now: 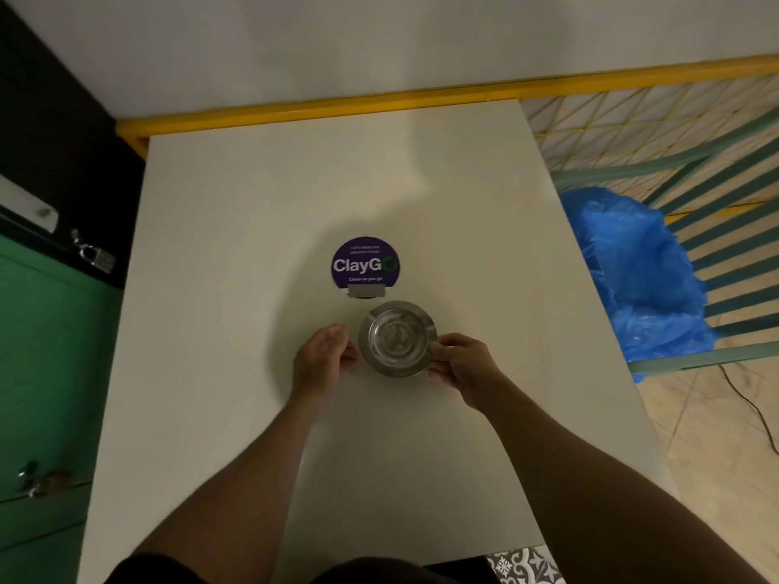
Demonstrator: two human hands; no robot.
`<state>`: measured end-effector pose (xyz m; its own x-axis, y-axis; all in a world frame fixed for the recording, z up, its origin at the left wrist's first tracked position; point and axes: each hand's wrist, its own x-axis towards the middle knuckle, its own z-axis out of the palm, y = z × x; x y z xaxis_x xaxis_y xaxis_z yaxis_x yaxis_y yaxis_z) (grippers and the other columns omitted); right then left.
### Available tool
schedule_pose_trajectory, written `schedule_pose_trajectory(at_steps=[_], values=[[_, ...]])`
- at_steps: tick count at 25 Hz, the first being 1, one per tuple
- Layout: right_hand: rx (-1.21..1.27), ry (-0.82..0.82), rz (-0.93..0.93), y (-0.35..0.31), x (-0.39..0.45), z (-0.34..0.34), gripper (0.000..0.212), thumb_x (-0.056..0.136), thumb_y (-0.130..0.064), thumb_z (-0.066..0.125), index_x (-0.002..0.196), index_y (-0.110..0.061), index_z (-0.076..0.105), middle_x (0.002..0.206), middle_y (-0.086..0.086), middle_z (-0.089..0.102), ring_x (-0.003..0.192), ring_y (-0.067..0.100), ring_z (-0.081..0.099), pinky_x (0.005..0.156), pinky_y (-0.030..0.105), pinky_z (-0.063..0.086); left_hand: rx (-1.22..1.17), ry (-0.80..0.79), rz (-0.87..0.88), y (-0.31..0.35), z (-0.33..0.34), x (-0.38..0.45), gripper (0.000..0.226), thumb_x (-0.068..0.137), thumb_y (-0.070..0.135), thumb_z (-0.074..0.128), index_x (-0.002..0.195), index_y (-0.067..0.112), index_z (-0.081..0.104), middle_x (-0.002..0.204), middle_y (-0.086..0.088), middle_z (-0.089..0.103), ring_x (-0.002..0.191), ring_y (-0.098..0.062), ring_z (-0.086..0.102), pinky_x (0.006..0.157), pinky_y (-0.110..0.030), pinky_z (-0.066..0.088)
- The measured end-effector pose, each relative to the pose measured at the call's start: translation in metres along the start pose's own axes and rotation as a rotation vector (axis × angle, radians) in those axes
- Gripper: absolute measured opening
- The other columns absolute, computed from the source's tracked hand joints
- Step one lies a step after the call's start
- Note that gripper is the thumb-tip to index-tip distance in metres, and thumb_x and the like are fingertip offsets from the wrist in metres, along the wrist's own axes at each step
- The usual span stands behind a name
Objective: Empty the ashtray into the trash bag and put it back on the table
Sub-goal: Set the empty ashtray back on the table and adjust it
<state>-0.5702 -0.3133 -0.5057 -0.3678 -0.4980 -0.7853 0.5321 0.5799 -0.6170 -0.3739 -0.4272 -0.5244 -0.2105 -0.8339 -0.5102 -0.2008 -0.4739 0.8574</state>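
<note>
Ashtray [396,338] looks empty beside the sticker [365,263], right hand [459,364] pinching its rim, left hand [322,356] open alongside: likely put-back, next just let go.

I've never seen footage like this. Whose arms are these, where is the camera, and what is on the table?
There is no machine here: these are a person's two bare arms, filmed by a wide-angle camera worn on their head, looking forward and down. That is why the arms enter from the bottom edge.

On the white table sits a round metal ashtray, which looks empty. The right hand touches its right rim with the fingertips; whether it grips it is unclear. The left hand is open just beside the ashtray, not clearly touching. Behind the ashtray a round purple "ClayGo" sticker lies flat on the table. Off to the right, beside the table, stands a blue trash bag.
</note>
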Motion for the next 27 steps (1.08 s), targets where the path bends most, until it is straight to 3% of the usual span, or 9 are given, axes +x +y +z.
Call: schedule_pose_trajectory(at_steps=[4, 7, 11, 16, 20, 24, 27], values=[[-0.044, -0.01, 0.01, 0.012, -0.007, 0.023, 0.005, 0.091, -0.004, 0.066, 0.089, -0.007, 0.069, 0.073, 0.007, 0.076, 0.067, 0.019, 0.074, 0.056, 0.027, 0.058, 0.024, 0.007, -0.013, -0.004, -0.025, 0.0, 0.011, 0.087, 0.031, 0.065, 0.087, 0.023, 0.072, 0.081, -0.012, 0.071, 0.076, -0.031, 0.068, 0.076, -0.048, 0.059], [-0.071, -0.015, 0.002, 0.018, -0.012, 0.032, 0.005, 0.092, -0.004, 0.065, 0.089, -0.007, 0.069, 0.074, 0.007, 0.076, 0.069, 0.021, 0.075, 0.058, 0.029, 0.059, 0.127, -0.01, 0.001, -0.005, -0.031, 0.001, 0.03, 0.081, 0.035, 0.067, 0.105, 0.018, 0.072, 0.095, -0.011, 0.073, 0.083, -0.027, 0.07, 0.08, -0.046, 0.06], [-0.117, 0.001, -0.013, 0.022, -0.012, 0.036, 0.004, 0.092, -0.005, 0.066, 0.091, -0.006, 0.069, 0.079, 0.01, 0.076, 0.071, 0.023, 0.075, 0.061, 0.031, 0.061, 0.37, -0.012, 0.085, -0.005, -0.031, 0.006, 0.025, 0.086, 0.015, 0.068, 0.111, 0.013, 0.072, 0.102, -0.01, 0.075, 0.092, -0.025, 0.07, 0.085, -0.04, 0.058], [-0.139, 0.049, -0.069, 0.025, -0.011, 0.036, 0.005, 0.089, -0.011, 0.071, 0.089, -0.005, 0.072, 0.081, 0.014, 0.076, 0.067, 0.023, 0.073, 0.056, 0.027, 0.058, 0.414, -0.033, 0.081, -0.002, -0.031, 0.003, 0.02, 0.088, 0.008, 0.066, 0.107, 0.009, 0.072, 0.096, -0.012, 0.073, 0.083, -0.026, 0.071, 0.07, -0.04, 0.062], [-0.231, 0.124, -0.115, 0.018, -0.01, 0.041, 0.005, 0.088, -0.014, 0.073, 0.084, -0.012, 0.074, 0.082, 0.01, 0.076, 0.068, 0.02, 0.074, 0.058, 0.025, 0.058, 0.352, 0.0, 0.016, -0.006, -0.032, -0.008, 0.013, 0.087, 0.005, 0.066, 0.093, 0.016, 0.071, 0.08, -0.003, 0.072, 0.058, -0.013, 0.068, 0.049, -0.022, 0.057], [-0.352, 0.164, -0.169, 0.002, -0.004, 0.049, 0.01, 0.088, -0.018, 0.073, 0.078, -0.02, 0.072, 0.085, 0.006, 0.074, 0.078, 0.023, 0.073, 0.066, 0.028, 0.06, 0.304, 0.025, -0.063, -0.016, -0.031, -0.02, 0.012, 0.086, 0.004, 0.066, 0.083, 0.015, 0.067, 0.072, -0.011, 0.071, 0.049, -0.022, 0.064, 0.063, -0.042, 0.059], [-0.447, 0.16, -0.196, -0.009, 0.002, 0.056, 0.008, 0.089, -0.021, 0.072, 0.081, -0.02, 0.072, 0.085, 0.001, 0.072, 0.08, 0.017, 0.068, 0.062, 0.023, 0.054, 0.267, 0.034, -0.108, -0.023, -0.027, -0.027, 0.016, 0.083, 0.001, 0.067, 0.077, 0.014, 0.062, 0.068, -0.016, 0.068, 0.051, -0.026, 0.062, 0.063, -0.046, 0.057]])
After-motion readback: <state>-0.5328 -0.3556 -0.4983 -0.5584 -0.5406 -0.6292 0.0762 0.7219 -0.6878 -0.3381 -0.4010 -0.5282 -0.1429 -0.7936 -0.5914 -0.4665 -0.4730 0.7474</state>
